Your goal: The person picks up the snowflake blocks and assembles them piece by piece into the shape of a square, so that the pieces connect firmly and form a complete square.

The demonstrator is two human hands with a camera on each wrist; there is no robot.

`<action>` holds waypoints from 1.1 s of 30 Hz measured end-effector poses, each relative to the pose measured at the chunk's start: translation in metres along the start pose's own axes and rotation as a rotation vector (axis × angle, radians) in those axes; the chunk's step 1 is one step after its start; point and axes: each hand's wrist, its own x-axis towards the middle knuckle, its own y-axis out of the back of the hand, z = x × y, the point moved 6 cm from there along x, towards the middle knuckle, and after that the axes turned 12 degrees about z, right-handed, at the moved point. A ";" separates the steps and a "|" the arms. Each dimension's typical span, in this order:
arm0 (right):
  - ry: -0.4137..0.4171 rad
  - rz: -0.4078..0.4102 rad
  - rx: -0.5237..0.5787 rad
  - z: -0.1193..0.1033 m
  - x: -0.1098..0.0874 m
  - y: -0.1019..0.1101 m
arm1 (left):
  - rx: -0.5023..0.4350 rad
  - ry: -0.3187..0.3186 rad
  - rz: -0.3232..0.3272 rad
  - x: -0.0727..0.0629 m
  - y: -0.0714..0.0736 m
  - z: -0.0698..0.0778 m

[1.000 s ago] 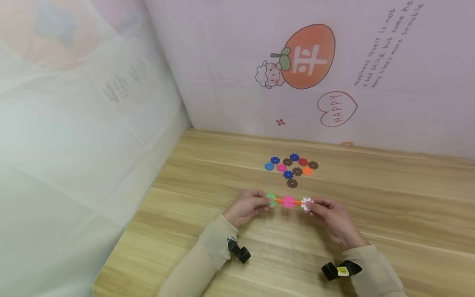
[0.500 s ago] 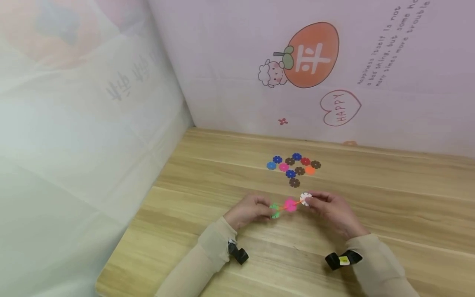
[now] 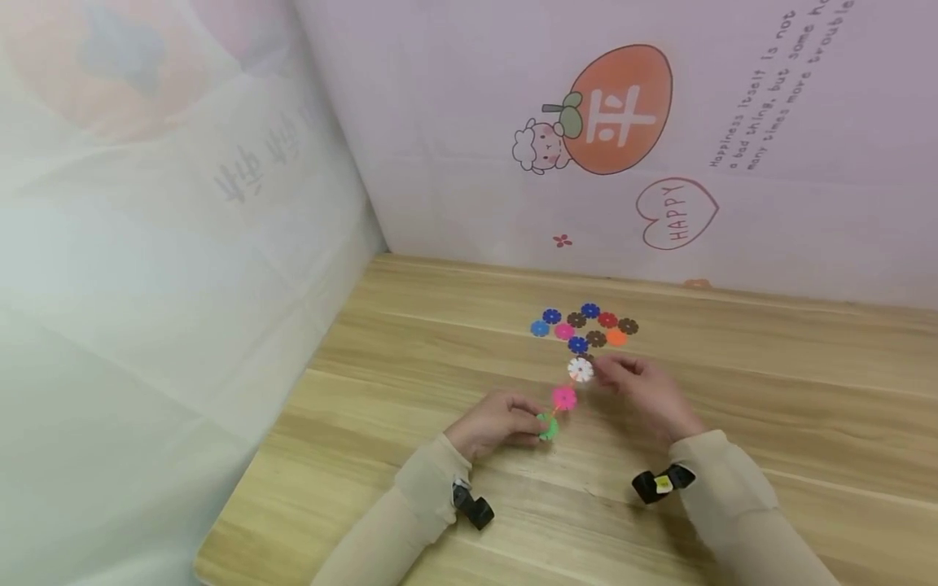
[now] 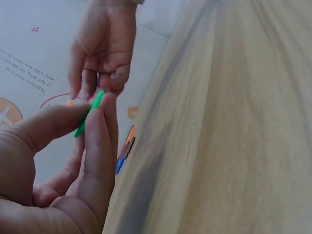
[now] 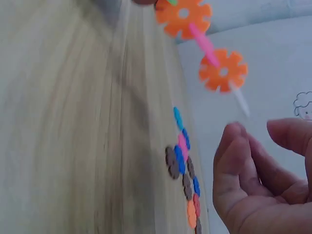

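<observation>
My left hand [image 3: 498,425] pinches a green notched snowflake disc [image 3: 547,428] between thumb and fingers. That disc is one end of a chain held above the table. A pink disc [image 3: 564,398] is in its middle and a white disc [image 3: 580,369] at its far end. Two orange discs [image 5: 224,70] link them edge-on, clearest in the right wrist view. Close to the white disc is my right hand [image 3: 648,395]; in the right wrist view its thumb and fingers are parted, with a gap between fingertips and white disc [image 5: 241,102].
Loose notched discs in blue, brown, red, pink and orange lie farther back on the wooden table [image 3: 410,325], among them a light blue disc [image 3: 540,328] and an orange disc [image 3: 617,336]. A printed cloth [image 3: 454,163] rises behind the table, with a white cloth [image 3: 146,325] at left.
The chain has swung from nearly level to slanting away, its white end farther from me. My right hand has let go of the white disc. My left hand keeps its pinch on the green one.
</observation>
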 end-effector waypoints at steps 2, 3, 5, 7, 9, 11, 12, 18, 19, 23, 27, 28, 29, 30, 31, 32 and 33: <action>0.055 0.041 -0.081 -0.001 0.007 0.003 | -0.050 0.005 0.037 0.001 0.003 -0.001; 0.084 0.062 -0.131 -0.001 0.011 0.004 | -0.079 0.011 0.056 0.002 0.005 -0.002; 0.142 0.110 -0.249 -0.001 0.018 0.004 | -0.122 0.013 0.084 0.003 0.007 -0.003; 0.188 0.140 -0.350 -0.001 0.025 0.003 | -0.144 0.013 0.098 0.004 0.008 -0.003; 0.207 0.154 -0.413 0.000 0.031 0.000 | -0.158 0.014 0.107 0.004 0.008 -0.004; 0.222 0.161 -0.474 0.000 0.035 -0.002 | -0.164 0.012 0.110 0.005 0.008 -0.004; 0.223 0.161 -0.494 0.001 0.037 -0.003 | -0.166 0.011 0.111 0.005 0.007 -0.003; 0.252 0.161 -0.591 0.001 0.046 -0.011 | -0.190 0.011 0.106 0.006 0.005 -0.004; 0.270 0.160 -0.605 0.000 0.047 -0.012 | -0.195 0.009 0.105 0.006 0.005 -0.004; 0.327 0.145 -0.633 0.000 0.049 -0.017 | -0.199 0.010 0.109 0.007 0.006 -0.003; 0.300 0.116 -0.548 0.004 0.048 -0.015 | -0.187 0.017 0.116 0.007 0.006 -0.002; 0.289 0.112 -0.514 0.005 0.047 -0.014 | -0.185 0.019 0.120 0.008 0.006 -0.001; 0.279 0.111 -0.475 0.006 0.045 -0.013 | -0.182 0.019 0.123 0.008 0.007 0.000; 0.271 0.111 -0.434 0.008 0.043 -0.012 | -0.180 0.017 0.124 0.009 0.007 0.000; 0.269 0.113 -0.400 0.008 0.040 -0.012 | -0.185 0.018 0.125 0.009 0.006 0.001; 0.270 0.115 -0.367 0.008 0.037 -0.011 | -0.190 0.018 0.126 0.009 0.006 0.002; 0.272 0.116 -0.344 0.009 0.033 -0.010 | -0.194 0.014 0.126 0.010 0.006 0.003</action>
